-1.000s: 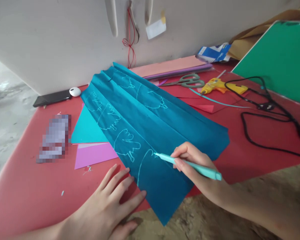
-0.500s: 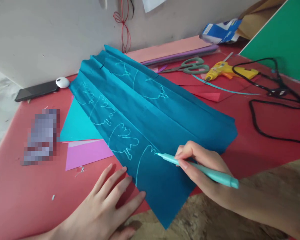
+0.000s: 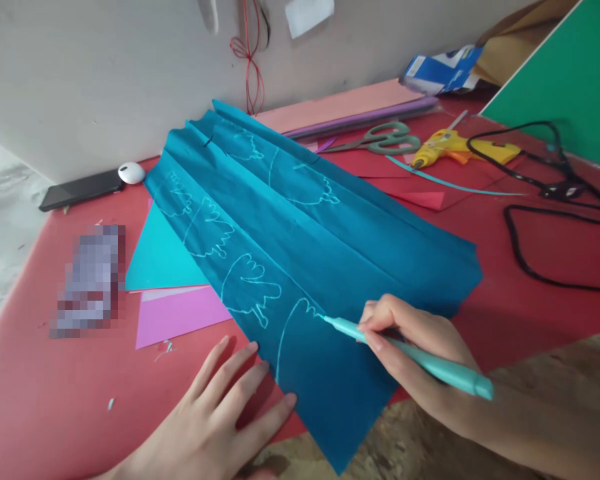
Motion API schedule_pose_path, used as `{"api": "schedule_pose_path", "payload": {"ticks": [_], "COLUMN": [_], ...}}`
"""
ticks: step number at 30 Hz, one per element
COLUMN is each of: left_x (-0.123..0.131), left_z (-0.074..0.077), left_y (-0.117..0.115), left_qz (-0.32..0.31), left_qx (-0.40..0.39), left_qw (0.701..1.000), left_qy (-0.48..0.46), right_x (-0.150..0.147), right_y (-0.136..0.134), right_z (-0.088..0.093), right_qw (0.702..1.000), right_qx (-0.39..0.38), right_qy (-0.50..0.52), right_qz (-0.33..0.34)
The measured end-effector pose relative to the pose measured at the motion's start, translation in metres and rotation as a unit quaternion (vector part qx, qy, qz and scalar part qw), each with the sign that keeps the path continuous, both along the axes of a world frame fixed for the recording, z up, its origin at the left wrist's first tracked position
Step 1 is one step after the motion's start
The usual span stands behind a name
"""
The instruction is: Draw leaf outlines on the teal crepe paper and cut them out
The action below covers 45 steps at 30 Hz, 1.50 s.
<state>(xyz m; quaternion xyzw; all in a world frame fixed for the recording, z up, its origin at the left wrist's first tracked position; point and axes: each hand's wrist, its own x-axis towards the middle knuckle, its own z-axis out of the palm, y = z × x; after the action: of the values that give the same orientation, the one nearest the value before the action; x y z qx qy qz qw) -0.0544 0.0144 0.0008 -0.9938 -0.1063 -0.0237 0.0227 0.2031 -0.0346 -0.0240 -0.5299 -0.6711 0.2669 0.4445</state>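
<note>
A folded sheet of teal paper [image 3: 330, 240] lies across the red table [image 3: 40, 400], with several pale outlined shapes drawn on it. My right hand [image 3: 415, 353] is closed on a light turquoise pen [image 3: 415, 357], and the pen tip touches the paper at the end of a curved line near the front edge. My left hand [image 3: 215, 420] lies flat with fingers spread, pressing the near left edge of the teal paper and the table.
Cyan [image 3: 160, 260] and pink [image 3: 180, 313] paper pieces lie left of the teal sheet. Behind are a phone [image 3: 80, 189], a white earbud case [image 3: 131, 173], scissors [image 3: 380, 139], a yellow glue gun [image 3: 455, 145], black cable [image 3: 545, 200], pink sheets [image 3: 340, 103] and a green board [image 3: 565, 87].
The pen tip has crept a little to the right along the drawn line, adding small bumps. The camera view shifted slightly; my left hand stays flat on the paper.
</note>
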Motion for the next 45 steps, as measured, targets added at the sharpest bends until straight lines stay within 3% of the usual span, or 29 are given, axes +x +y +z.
{"api": "schedule_pose_path", "payload": {"ticks": [8, 28, 45], "left_x": [0.0016, -0.0017, 0.0036], "left_z": [0.0027, 0.0060, 0.0046], "left_y": [0.0006, -0.0005, 0.0006], "left_qz": [-0.007, 0.000, 0.003], "left_qx": [0.031, 0.022, 0.011], "left_qw": [0.999, 0.999, 1.000], "left_qy": [0.018, 0.036, -0.006], "right_x": [-0.0023, -0.0058, -0.0037], "right_y": [0.0014, 0.0004, 0.0004], "right_z": [-0.0011, 0.0043, 0.0012], "right_qw": [0.999, 0.999, 0.999], "right_qx": [0.031, 0.041, 0.040], "right_qy": [-0.024, -0.021, -0.020], "right_qz": [-0.008, 0.007, 0.019]}}
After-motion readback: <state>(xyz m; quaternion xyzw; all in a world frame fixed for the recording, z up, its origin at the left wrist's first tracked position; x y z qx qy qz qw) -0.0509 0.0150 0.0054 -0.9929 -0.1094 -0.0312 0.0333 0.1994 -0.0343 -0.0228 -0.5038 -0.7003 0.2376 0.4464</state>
